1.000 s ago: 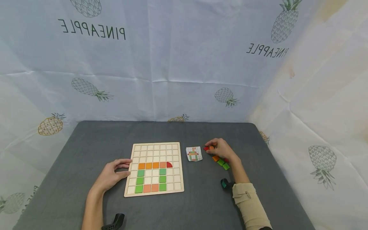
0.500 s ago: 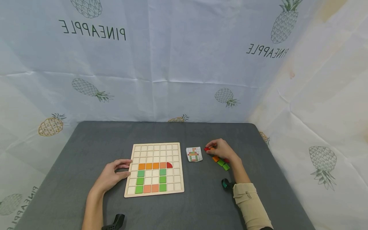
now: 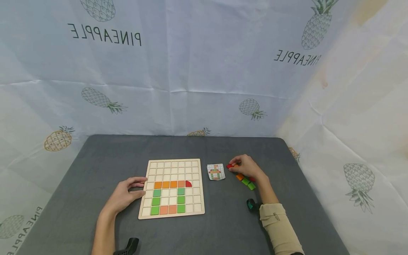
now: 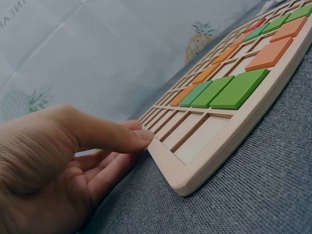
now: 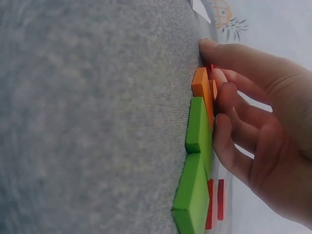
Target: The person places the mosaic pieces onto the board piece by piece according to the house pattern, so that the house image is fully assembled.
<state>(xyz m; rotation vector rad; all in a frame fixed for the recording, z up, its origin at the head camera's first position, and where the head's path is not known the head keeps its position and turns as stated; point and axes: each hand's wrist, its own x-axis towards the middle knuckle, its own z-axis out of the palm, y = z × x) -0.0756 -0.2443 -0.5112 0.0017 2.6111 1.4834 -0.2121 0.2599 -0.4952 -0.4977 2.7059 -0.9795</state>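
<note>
My left hand (image 3: 122, 193) rests at the left edge of a wooden grid board (image 3: 171, 216). In the left wrist view its thumb and extended fingers touch the board's rim (image 4: 165, 168). Green, orange, salmon and red tiles fill some of the cells, with a rounded red tile (image 3: 188, 183) ending the orange row. To the right, my right hand (image 3: 248, 168) pinches a small red tile (image 3: 229, 165) between thumb and index finger. Its other fingers curl beside a loose orange tile (image 5: 200, 83) and two green tiles (image 5: 197, 126). Part of the loose group is hidden by the hand.
A small printed card (image 3: 216, 171) with a coloured grid pattern lies between board and loose tiles. More red tiles (image 5: 221, 200) lie by the right hand. Black wrist gear (image 3: 129, 247) shows near each forearm. A pineapple-print curtain (image 3: 204, 71) stands behind the grey table (image 3: 223, 226).
The head view has shifted very slightly. Both hands keep almost the same place and pose, and the tiles on the board are unchanged.
</note>
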